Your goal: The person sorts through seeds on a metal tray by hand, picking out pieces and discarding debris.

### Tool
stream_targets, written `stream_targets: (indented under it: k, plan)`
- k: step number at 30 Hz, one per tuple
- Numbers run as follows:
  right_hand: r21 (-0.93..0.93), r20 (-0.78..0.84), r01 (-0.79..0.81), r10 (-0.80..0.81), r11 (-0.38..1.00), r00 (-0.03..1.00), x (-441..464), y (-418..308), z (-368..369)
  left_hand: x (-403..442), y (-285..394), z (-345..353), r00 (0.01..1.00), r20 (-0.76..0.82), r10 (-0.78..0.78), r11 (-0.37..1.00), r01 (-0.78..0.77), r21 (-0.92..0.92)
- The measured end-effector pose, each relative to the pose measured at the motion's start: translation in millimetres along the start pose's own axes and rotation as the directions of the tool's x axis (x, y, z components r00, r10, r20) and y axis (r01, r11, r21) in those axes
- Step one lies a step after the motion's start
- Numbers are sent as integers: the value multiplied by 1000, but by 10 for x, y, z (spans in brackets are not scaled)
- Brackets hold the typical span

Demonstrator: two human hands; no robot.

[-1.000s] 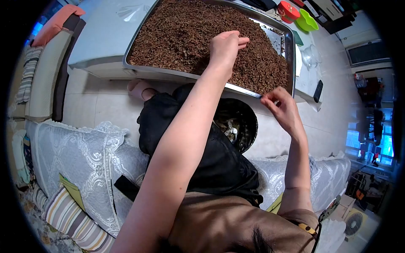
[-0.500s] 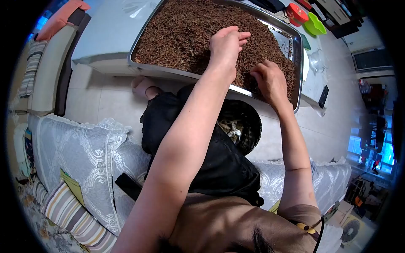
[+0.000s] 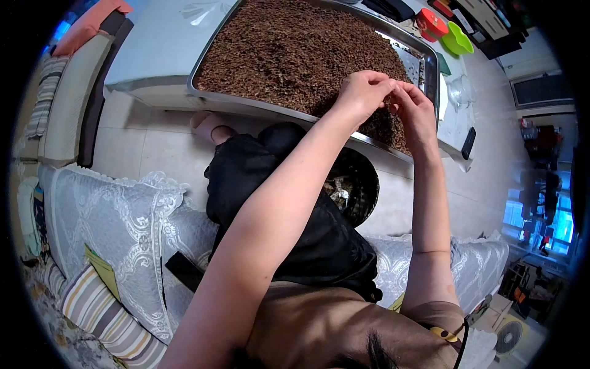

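A large metal tray (image 3: 432, 69) holds a thick layer of small reddish-brown dried bits (image 3: 276, 55), too fine for me to name surely. Over its near right part, my left hand (image 3: 362, 97) and my right hand (image 3: 416, 114) meet at the fingertips. Both are closed in a pinch, thumbs against fingers. Whatever lies between the fingertips is too small to make out. Bare metal of the tray shows at its far right corner, where only a few bits are scattered.
Below the tray's near edge a black bin (image 3: 367, 195) stands on the floor with scraps inside. Beyond the tray are a red round container (image 3: 432, 24) and a green bowl (image 3: 458, 40). A clear glass jar (image 3: 462, 92) and a black remote (image 3: 469, 143) lie to the right.
My left hand has come down and right from above the heap, its fingers closing. My right hand has lifted slightly and moved right, and the fingertips of both now meet.
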State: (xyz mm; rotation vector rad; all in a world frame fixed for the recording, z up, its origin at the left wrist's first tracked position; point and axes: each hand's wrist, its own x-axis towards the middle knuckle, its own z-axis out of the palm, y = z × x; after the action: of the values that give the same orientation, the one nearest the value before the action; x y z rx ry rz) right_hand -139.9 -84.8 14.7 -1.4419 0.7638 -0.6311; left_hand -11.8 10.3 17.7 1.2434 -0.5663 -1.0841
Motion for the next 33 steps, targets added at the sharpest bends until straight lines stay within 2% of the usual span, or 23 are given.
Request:
stream_targets:
  k: [3, 6, 9, 12, 15, 16, 18, 22, 24, 27, 29, 33]
  plan:
    - [-123, -28, 116, -120, 986, 992, -28, -3, 115, 74, -100, -15, 996, -53, 78, 996, -80, -26]
    - [-141, -54, 128, -136, 982, 989, 9, 70, 103, 149, -126, -69, 1000, -27, 7, 1000, -7, -3]
    - [-66, -122, 77, -85, 995, 989, 8, 42, 119, 159, -114, -65, 1000, -11, -18, 998, 17, -67]
    - [258, -63, -27, 45, 966, 997, 46, 28, 22, 130, -69, -75, 997, -12, -74, 988, 72, -138]
    - [293, 10, -45, 44, 955, 999, 36, 29, 7, 156, -79, -90, 995, -9, -102, 974, 98, -204]
    - [293, 31, -46, 38, 955, 999, 31, 29, 4, 150, -67, -83, 994, 9, -110, 975, 110, -192]
    - [177, -9, 16, -14, 984, 1000, 15, 15, 55, 135, -44, -66, 991, 45, -128, 977, 134, -166]
    - [-63, -37, 126, -128, 990, 991, -18, 30, 108, 134, -120, -57, 999, -13, 30, 999, -30, 29]
    - [61, -26, 70, -68, 996, 997, 6, 102, 80, 175, -128, -70, 993, -50, 110, 988, -103, 117]
    - [276, -3, 14, -13, 961, 1000, 12, 112, 103, 152, -88, -40, 999, -40, 23, 985, -16, 169]
    - [370, 4, -7, 6, 929, 1000, 3, 60, 146, 126, -71, -45, 998, -3, -59, 996, 59, -68]
    - [423, -35, -12, 29, 906, 999, -8, 24, 181, 122, -74, -112, 983, 27, -180, 885, 174, -432]
